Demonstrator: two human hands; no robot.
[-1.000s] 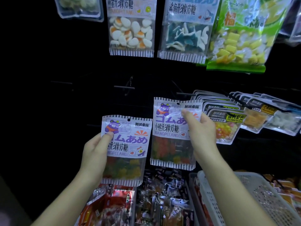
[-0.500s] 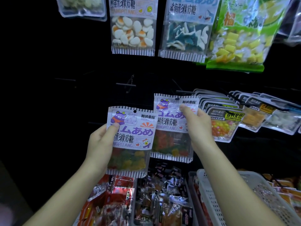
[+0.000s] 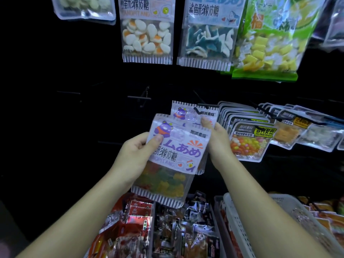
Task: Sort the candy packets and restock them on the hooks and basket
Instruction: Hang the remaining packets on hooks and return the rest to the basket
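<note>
My left hand grips a white gummy packet with a purple bear and yellow-green gummies, holding it by its left edge. Behind it, my right hand pinches a second bear gummy packet near its top. That packet's hang hole sits at the tip of a black hook. The front packet overlaps most of the rear one, so only the rear packet's top strip shows.
Bare hooks stick out of the dark wall to the left. Rows of jelly bean packets hang to the right. Egg gummies, shark gummies and a green bag hang above. A white basket and snack bins sit below.
My left hand carried its packet up and to the right, so it now overlaps the right-hand packet. My right hand raised its packet to the hook tip.
</note>
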